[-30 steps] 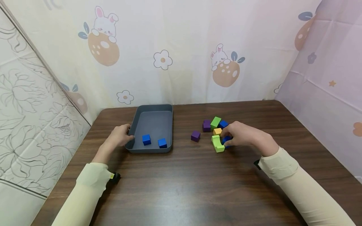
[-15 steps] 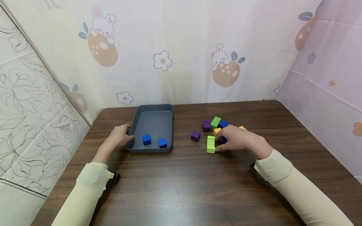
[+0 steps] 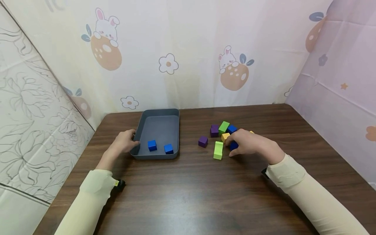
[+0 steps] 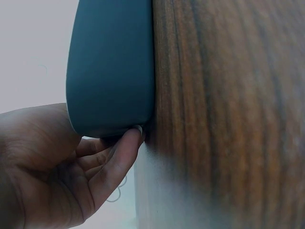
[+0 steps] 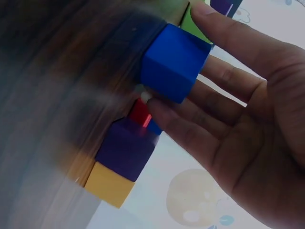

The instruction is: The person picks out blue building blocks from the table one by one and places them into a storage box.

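My left hand (image 3: 124, 140) holds the left side of a grey tray (image 3: 160, 127), thumb at its rim; in the left wrist view curled fingers meet the tray's outer wall (image 4: 112, 71). Two blue cubes (image 3: 151, 145) lie in the tray. Over the block group is my right hand (image 3: 252, 145), thumb and fingers spread around a blue cube (image 5: 174, 62); in the right wrist view the thumb stands off from it. A light green notched block (image 3: 218, 150) lies just left of the thumb. A yellow block (image 3: 225, 137) touches the index fingertip in the head view.
Purple blocks (image 3: 203, 141), a green block (image 3: 224, 127) and another blue cube (image 3: 232, 129) lie around the right hand. Beyond its fingers the right wrist view shows a red block (image 5: 140, 112), a purple cube (image 5: 127, 149) and a yellow one (image 5: 109, 184). A patterned curtain hangs behind the table.
My right hand moved left and the light green block slid and turned leftward; the hand then drew back slightly, leaving a gap to it. The left hand and tray stayed put.
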Demonstrator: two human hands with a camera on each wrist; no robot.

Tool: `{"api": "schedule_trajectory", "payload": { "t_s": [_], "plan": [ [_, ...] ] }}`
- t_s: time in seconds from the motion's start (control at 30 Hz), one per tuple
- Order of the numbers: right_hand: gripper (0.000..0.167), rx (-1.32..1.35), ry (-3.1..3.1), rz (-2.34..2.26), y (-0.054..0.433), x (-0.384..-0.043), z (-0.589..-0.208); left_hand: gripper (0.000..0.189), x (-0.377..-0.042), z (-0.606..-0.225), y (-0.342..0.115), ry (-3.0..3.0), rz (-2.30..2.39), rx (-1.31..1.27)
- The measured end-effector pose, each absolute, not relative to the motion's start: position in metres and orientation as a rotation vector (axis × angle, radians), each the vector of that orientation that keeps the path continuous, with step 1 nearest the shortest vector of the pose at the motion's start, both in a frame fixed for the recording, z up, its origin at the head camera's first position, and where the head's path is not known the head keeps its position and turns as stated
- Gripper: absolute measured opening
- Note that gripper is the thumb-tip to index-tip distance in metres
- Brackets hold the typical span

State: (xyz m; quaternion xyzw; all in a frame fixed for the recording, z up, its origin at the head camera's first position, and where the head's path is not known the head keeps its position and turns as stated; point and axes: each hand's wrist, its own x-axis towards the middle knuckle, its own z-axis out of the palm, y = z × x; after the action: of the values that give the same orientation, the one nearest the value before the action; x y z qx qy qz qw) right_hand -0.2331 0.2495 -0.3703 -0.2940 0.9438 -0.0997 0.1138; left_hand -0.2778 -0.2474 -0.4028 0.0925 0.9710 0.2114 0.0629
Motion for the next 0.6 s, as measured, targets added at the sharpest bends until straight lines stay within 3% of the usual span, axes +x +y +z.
{"api": "schedule_trajectory", "payload": {
  "t_s": [0.6],
  "plan": [
    [0.033, -0.884, 2.81, -0.246, 0.2537, -0.2274, -0.3718, 0.049, -0.2785, -0.4029, -0.2469, 2.927, 0.642, 0.269]
  ]
}}
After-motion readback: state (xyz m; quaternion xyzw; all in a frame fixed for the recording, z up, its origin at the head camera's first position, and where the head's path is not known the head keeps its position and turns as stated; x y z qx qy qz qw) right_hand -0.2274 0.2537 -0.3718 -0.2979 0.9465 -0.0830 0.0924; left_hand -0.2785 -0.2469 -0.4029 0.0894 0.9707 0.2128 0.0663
